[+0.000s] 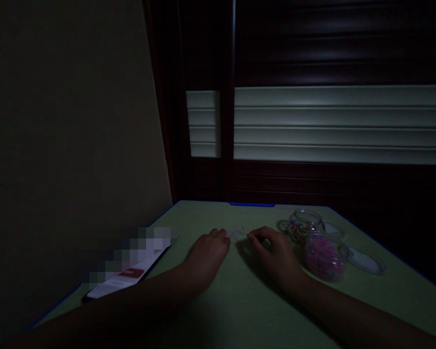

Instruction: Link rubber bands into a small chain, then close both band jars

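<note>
Thin coloured strands, centre of frame, spread left to right between two hands

Strands (236, 235): a small, loose, flat cluster on the pale green surface (232, 300), slightly right of frame centre. Long axis of cluster roughly crosswise in frame, one end at the left hand (209, 249), other end at the right hand (276, 252). Individual pieces point in mixed directions; one short piece near the right end angles upward in frame. Appearance: very fine, looped and tangled, pinkish with paler and greenish bits; dim light, so exact count and colours not readable.

Left hand: back up, fingers bent, tips at the left edge of the cluster. Grasp state cannot be told; fingertip undersides hidden.

Right hand: thumb and forefinger tips drawn together at the right end of the cluster. Whether a strand is pinched between them cannot be told.

Right of frame: clear open jar (302, 227) with multicoloured small pieces; just below it, clear jar (325, 257) with pink contents, blurred. Round clear lid (366, 261) lies to the right of the pink-filled jar.

Left of frame: flat dark-edged object (131, 274), bright face partly pixelated, long axis slanting from lower left to upper right.
</note>
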Tool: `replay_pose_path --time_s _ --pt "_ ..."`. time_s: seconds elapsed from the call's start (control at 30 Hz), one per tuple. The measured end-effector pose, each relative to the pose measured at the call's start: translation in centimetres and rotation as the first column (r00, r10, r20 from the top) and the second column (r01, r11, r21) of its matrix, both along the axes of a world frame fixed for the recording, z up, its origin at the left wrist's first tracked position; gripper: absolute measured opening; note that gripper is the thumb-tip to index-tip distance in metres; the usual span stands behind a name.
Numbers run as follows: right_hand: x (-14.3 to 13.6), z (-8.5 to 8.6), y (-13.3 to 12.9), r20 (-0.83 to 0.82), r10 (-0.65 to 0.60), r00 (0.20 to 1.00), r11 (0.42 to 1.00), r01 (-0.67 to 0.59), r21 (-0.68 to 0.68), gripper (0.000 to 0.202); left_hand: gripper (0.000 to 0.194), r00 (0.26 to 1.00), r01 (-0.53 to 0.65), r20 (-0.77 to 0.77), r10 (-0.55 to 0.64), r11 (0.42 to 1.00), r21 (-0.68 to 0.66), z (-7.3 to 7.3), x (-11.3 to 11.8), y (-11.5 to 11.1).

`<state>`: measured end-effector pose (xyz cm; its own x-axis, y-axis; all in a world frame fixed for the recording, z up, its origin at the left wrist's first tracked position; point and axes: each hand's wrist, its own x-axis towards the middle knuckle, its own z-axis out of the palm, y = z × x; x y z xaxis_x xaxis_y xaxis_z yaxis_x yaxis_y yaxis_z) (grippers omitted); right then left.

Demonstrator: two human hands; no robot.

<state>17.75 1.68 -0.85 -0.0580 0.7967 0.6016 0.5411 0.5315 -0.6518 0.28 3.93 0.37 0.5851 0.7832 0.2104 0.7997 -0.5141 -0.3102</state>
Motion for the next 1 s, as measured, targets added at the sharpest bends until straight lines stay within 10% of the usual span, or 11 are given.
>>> replay_pose_path --time_s 0.53,1.0 --pt "0.4 0.2 -0.6 0.012 0.022 1.000 0.999 -0.022 0.034 0.019 0.016 0.866 0.278 0.403 -0.295 0.955 0.101 -0.5 -1.0 -0.4" --pt "0.4 0.0 -1.0 0.189 0.023 0.982 0.994 -0.043 0.101 0.012 0.015 0.833 0.313 0.411 -0.370 0.928 0.202 -0.5 -1.0 -0.5"
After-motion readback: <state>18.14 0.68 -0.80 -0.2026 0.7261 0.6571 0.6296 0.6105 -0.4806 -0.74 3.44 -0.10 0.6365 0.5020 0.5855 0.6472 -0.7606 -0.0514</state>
